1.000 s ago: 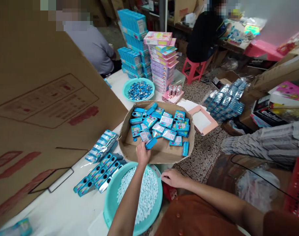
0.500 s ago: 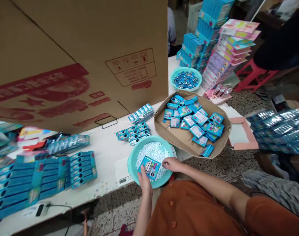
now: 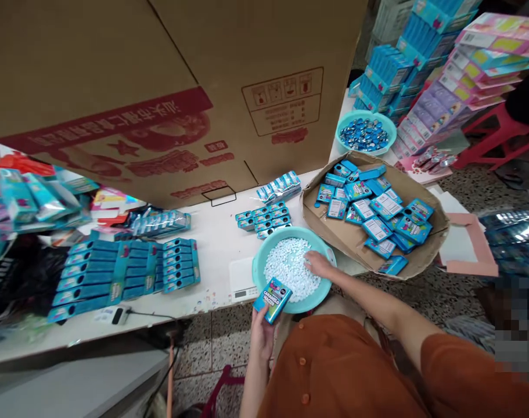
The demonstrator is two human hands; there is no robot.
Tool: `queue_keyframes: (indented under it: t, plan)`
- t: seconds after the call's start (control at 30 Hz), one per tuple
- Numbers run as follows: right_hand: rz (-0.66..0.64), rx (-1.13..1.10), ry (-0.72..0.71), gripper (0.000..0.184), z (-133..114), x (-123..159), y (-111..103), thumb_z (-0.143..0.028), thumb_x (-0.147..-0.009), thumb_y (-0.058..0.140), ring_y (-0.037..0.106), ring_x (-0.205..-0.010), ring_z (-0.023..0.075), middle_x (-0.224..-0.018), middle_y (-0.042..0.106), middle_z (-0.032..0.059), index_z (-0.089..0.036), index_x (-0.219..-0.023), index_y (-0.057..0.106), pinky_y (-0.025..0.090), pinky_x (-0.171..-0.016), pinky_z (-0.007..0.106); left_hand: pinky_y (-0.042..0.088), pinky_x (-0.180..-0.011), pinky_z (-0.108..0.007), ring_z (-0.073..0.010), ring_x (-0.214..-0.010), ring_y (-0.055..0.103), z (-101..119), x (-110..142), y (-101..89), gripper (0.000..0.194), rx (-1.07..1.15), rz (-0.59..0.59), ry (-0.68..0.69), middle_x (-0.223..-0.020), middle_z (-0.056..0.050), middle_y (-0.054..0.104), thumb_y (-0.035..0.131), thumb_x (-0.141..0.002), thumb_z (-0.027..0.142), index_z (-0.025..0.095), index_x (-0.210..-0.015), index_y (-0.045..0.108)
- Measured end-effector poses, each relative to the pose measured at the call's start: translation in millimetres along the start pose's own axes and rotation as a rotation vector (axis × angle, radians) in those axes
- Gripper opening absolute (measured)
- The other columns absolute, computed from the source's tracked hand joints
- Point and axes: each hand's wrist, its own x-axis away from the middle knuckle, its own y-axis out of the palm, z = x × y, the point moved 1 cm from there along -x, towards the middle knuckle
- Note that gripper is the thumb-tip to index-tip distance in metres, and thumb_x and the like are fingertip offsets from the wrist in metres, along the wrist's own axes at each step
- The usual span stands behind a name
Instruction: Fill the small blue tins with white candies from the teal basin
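The teal plastic basin (image 3: 264,261) sits at the near edge of the white table (image 3: 216,244), just beside the cardboard tray (image 3: 329,229) of blue boxes on its right and a small digital scale (image 3: 242,278) on its left, with bare tabletop behind it below the large carton (image 3: 116,58). The left hand (image 3: 262,337) is closed around a small blue box (image 3: 273,299), held upright at the basin's near rim, while the right hand (image 3: 320,264) lies half-open, its fingertips (image 3: 310,261) among the white pellets (image 3: 288,270). Compared with the earlier frame, the box has moved from above the pellets to the rim.
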Motion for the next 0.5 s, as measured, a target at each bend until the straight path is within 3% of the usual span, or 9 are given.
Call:
queue_keyframes:
  t: [0.1, 0.27, 0.4, 0.5]
  plan:
    - [0.103, 0.033, -0.003, 0.034, 2.7, -27.9, -4.8, -0.025, -0.088, 0.048, 0.041, -0.117, 0.0266, -0.124, 0.051, 0.0153, -0.013, -0.12, 0.053, 0.032, -0.1, 0.037, 0.056, -0.077, -0.03, -0.0193, -0.096, 0.065, 6.2, -2.1, -14.2, 0.029, 0.045, 0.062, -0.057, -0.11, -0.006, 0.066, 0.063, -0.077, 0.037, 0.022, -0.102, 0.061]
    - [0.143, 0.065, -0.025, 0.03, 1.4, -52.5, 6.4, -0.026, -0.087, 0.05, 0.043, -0.111, 0.0244, -0.119, 0.052, 0.0125, -0.014, -0.114, 0.056, 0.032, -0.099, 0.035, 0.055, -0.075, -0.025, -0.015, -0.088, 0.066, 15.1, -3.1, -31.8, 0.027, 0.072, 0.01, -0.051, -0.102, -0.005, 0.068, 0.069, -0.073, 0.034, 0.02, -0.094, 0.06]
    - [0.107, 0.045, -0.019, 0.024, -4.0, -44.1, 28.9, -0.028, -0.09, 0.045, 0.046, -0.106, 0.0224, -0.112, 0.055, 0.0106, -0.015, -0.106, 0.059, 0.033, -0.096, 0.033, 0.055, -0.073, -0.027, -0.0149, -0.081, 0.067, 25.5, -5.1, -41.2, 0.041, -0.025, 0.011, -0.024, -0.093, -0.002, 0.069, 0.078, -0.061, 0.023, 0.022, -0.094, 0.055]
    - [0.057, 0.019, -0.025, 0.024, -11.7, -24.7, 45.9, -0.03, -0.091, 0.044, 0.048, -0.104, 0.0213, -0.107, 0.058, 0.0093, -0.016, -0.103, 0.06, 0.034, -0.094, 0.031, 0.053, -0.082, -0.028, -0.0158, -0.092, 0.066, 31.7, -10.8, -44.2, 0.055, -0.097, -0.031, 0.023, -0.105, -0.003, 0.067, 0.08, -0.058, 0.021, 0.025, -0.107, 0.053]
